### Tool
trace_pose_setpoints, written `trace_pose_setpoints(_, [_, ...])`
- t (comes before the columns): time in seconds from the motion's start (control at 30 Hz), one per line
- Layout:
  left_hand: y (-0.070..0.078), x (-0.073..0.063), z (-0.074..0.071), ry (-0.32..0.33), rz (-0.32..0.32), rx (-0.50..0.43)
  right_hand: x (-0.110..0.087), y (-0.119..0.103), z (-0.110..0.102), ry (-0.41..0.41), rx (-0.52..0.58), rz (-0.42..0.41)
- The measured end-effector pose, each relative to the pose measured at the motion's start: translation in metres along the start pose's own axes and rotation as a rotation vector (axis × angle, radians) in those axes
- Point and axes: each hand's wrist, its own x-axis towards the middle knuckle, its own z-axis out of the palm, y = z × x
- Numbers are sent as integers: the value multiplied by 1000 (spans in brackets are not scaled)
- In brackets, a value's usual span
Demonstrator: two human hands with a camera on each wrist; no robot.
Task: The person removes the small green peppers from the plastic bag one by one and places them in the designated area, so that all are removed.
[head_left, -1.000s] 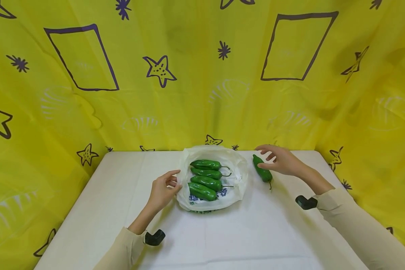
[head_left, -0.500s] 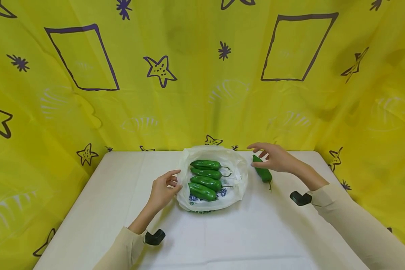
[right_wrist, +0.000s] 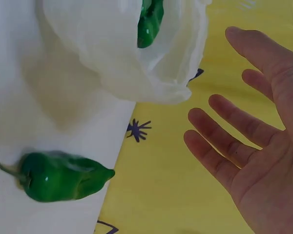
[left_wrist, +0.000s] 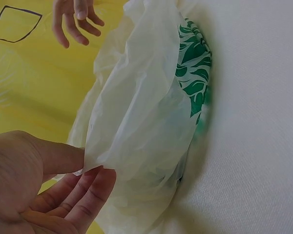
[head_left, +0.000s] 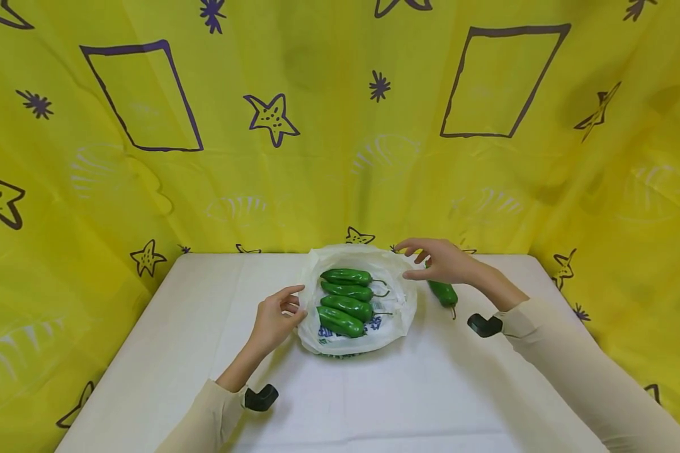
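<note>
A translucent white plastic bag (head_left: 396,333) sits with its mouth spread wide, and several green peppers (head_left: 347,307) lie side by side inside it, stems to the right. Thumb and fingertips of my left hand (head_left: 272,322) pinch the bag's left rim; the left wrist view shows the thin film (left_wrist: 132,112) between them. My right hand (head_left: 444,261) hovers at the bag's upper right rim with fingers spread and nothing in them. A single green pepper (right_wrist: 63,176) lies on the cloth to the right of the bag, its tip partly covered by the right hand in the head view.
A white cloth covers the table (head_left: 340,402). Yellow curtain (head_left: 328,182) with star and shell drawings stands close behind the table's back edge and along both sides. Green leaf print (left_wrist: 195,68) shows on the bag's lower side.
My right hand has moved left, from over the single pepper to the bag's right rim. The left hand, the bag and the peppers keep their places.
</note>
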Motion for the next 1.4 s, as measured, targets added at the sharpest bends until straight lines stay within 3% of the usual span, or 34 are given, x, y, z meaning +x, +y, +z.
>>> trace_pose_setpoints(0.3, [0,0,0,-2,-6,3,20,-12,6,-59,36,-26])
trace_pose_setpoints(0.67, [-3,-1,-3,4,-68,-54,47,-22,19,-139,105,-23])
trace_pose_setpoints(1.07, [-9,1,-6,-13,-149,-143,67,-20,32,-202,188,9])
trace_pose_setpoints(1.4, [-8,1,-6,-14,-151,-143,83,-19,49,-232,189,33])
